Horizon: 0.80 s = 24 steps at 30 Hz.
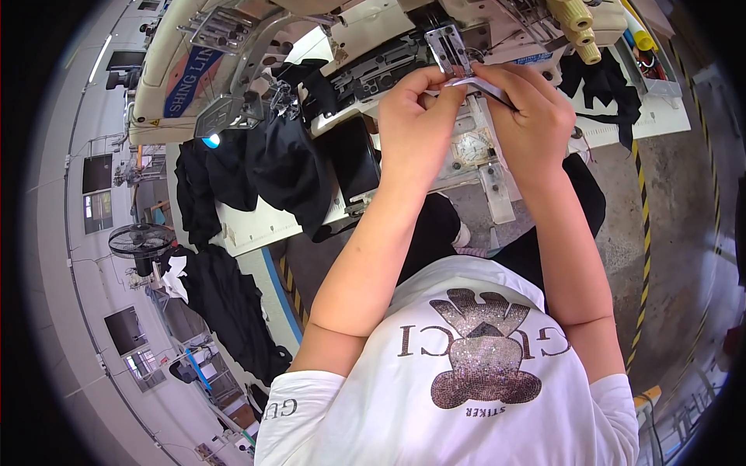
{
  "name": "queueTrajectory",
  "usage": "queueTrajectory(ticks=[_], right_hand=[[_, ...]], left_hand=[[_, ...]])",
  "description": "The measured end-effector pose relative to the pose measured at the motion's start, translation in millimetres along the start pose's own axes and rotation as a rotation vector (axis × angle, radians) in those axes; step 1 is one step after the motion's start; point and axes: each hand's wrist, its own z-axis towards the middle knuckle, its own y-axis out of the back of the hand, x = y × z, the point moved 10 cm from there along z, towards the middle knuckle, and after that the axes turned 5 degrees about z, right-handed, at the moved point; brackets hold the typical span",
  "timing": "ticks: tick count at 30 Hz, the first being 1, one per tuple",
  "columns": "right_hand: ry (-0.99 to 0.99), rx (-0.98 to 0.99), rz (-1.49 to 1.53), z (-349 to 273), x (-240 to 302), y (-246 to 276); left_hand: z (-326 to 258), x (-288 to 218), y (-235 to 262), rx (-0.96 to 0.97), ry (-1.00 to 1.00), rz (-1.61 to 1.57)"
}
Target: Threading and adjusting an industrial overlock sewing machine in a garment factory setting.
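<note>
Both hands meet at the front of an industrial sewing machine (373,78), just below its metal needle-bar and presser-foot parts (449,48). Thumb and index finger of my left hand (416,128) are pinched together at one end of a thin pale strip (472,82). My right hand (536,116) is closed at the other side of that strip, its fingertips close to the left ones. A narrow dark edge shows below the strip, against the right palm; I cannot tell what it is. The fingertips partly cover the strip and the spot under the foot.
Black fabric (284,159) hangs over the white table (256,229) at left, below a lit lamp (211,141). More black cloth (598,81) lies at right, near a tray (659,71). Cream knobs (579,31) stick out above. A fan (142,241) stands far left.
</note>
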Motion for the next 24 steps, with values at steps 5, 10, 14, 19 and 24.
queueTrajectory(ticks=[5, 10, 14, 19, 24], right_hand=[[-0.015, 0.005, 0.011, 0, -2, -1], [-0.006, -0.001, 0.010, -1, -3, -4], [-0.034, 0.005, 0.032, 1, 0, -2], [-0.131, 0.015, 0.041, -3, 3, 8], [-0.517, 0.043, 0.380, -32, -24, 15]], left_hand=[[2, 1, -1, -0.007, -0.029, -0.018], [2, 0, 0, -0.024, -0.048, -0.051], [2, -1, 0, -0.028, -0.075, -0.046], [1, -2, 0, -0.026, -0.075, -0.048], [2, 0, 1, -0.013, -0.059, -0.045]])
